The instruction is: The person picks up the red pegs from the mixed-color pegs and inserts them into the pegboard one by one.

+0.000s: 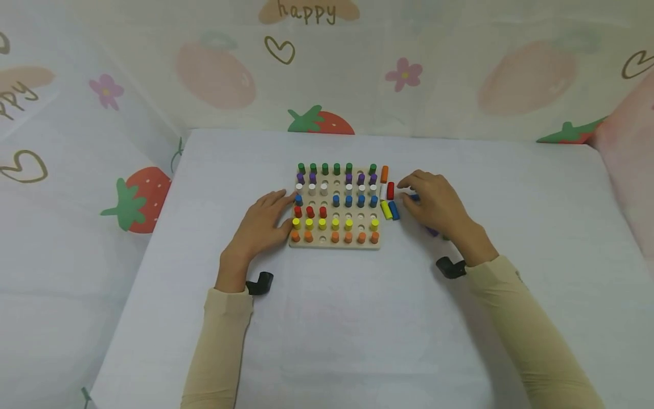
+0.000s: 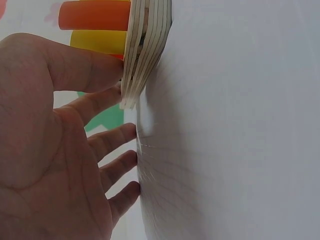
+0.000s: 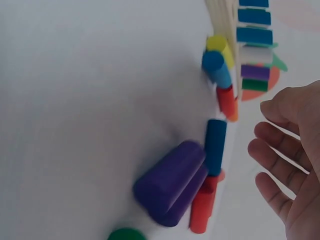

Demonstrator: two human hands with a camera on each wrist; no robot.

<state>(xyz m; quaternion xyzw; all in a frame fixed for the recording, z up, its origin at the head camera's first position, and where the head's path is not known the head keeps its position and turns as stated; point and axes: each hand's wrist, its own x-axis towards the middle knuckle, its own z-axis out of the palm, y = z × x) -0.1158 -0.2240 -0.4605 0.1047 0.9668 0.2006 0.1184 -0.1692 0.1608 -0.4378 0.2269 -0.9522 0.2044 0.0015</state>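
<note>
A wooden pegboard [image 1: 334, 246] carries upright pegs in colour rows, green at the far side down to orange at the near side, with some bare holes between them. My left hand [image 1: 260, 224] rests against the board's left edge. In the left wrist view its thumb [image 2: 87, 67] touches the board's side, and the other fingers spread down to the tabletop. Over loose pegs right of the board hovers my right hand [image 1: 436, 201], fingers loosely bent and holding nothing. Beneath it lie purple pegs [image 3: 170, 180], a blue peg [image 3: 216, 147], red pegs [image 3: 202, 207] and a green one [image 3: 127, 235].
Close along the board's right edge lie loose orange [image 1: 385, 174], red [image 1: 390, 190], white [image 1: 383, 192], yellow [image 1: 386, 210] and blue [image 1: 393, 211] pegs. A white cloth [image 1: 327, 329] covers the table. Behind it hangs a curtain [image 1: 444, 68] printed with strawberries and flowers.
</note>
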